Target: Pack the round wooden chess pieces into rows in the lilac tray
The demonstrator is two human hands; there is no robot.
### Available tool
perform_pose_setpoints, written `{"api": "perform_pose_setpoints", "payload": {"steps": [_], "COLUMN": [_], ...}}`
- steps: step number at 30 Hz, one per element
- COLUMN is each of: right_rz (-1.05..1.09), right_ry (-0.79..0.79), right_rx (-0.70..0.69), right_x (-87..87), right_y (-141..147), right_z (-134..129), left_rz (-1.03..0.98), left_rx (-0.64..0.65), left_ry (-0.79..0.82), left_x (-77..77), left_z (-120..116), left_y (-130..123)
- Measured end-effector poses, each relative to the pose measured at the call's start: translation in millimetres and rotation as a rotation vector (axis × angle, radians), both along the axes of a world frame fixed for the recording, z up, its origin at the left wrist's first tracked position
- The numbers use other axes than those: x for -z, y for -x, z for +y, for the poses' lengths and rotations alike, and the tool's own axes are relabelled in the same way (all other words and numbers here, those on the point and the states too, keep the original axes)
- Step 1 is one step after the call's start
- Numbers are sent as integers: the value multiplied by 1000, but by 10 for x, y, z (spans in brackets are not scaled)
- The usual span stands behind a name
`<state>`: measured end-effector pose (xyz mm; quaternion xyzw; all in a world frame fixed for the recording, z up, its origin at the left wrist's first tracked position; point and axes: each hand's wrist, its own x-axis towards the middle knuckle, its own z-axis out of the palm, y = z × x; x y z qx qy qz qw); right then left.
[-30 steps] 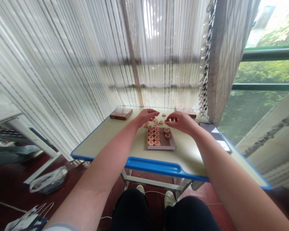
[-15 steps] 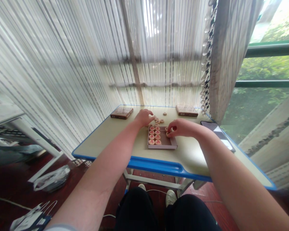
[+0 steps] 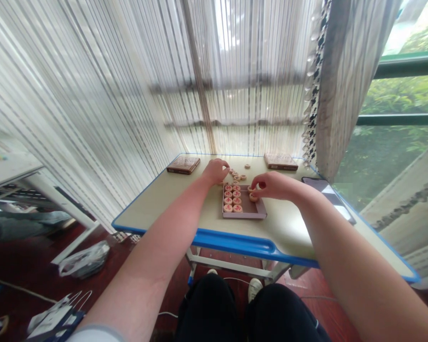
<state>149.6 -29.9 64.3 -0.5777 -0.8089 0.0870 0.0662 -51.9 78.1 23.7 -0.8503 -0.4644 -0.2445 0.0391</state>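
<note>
An open shallow box (image 3: 244, 215) stands on the pale table. Two columns of round pieces with red characters (image 3: 237, 201) fill its left part. My right hand (image 3: 266, 185) is over the box's right side, its fingers around a round piece (image 3: 253, 196); another piece lies just behind that one. My left hand (image 3: 216, 172) is behind the box at the left, fingers curled beside several loose round pieces (image 3: 236, 177). Whether its fingertips touch one is too small to tell. A single piece (image 3: 247, 166) lies farther back.
Flat brown boxes lie at the back left (image 3: 183, 165) and back right (image 3: 281, 162) of the table (image 3: 164, 204). A phone (image 3: 328, 197) rests on the right side. Striped curtains (image 3: 253, 71) hang behind the table.
The view has shifted slightly, so the table appears a little farther right. My right fingers sit a little higher on the piece in the box. My left hand has barely moved.
</note>
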Motion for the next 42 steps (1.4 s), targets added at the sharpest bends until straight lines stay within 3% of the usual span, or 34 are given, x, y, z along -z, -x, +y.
{"api": "perform_pose_setpoints", "payload": {"steps": [5, 8, 13, 18, 21, 36, 39, 42], "right_rz": [35, 123, 134, 167, 155, 162, 201, 254], "right_ry": [16, -98, -371, -155, -116, -222, -243, -250], "right_rx": [-23, 17, 354, 532, 505, 428, 421, 370], "right_x": [55, 150, 412, 531, 524, 588, 538, 383], "right_y": [-13, -57, -260, -445, -461, -319, -311, -265], "right_z": [34, 134, 429, 625, 639, 586, 562, 441], "left_rz": [69, 135, 135, 90, 77, 69, 82, 85], "left_rx": [-99, -105, -77, -31, -5, 37, 28, 28], "left_ry": [102, 216, 214, 221, 214, 171, 181, 182], "left_x": [36, 52, 54, 54, 57, 79, 72, 63], "left_z": [38, 65, 81, 68, 67, 82, 77, 71], "left_y": [16, 33, 50, 41, 41, 43, 38, 29]}}
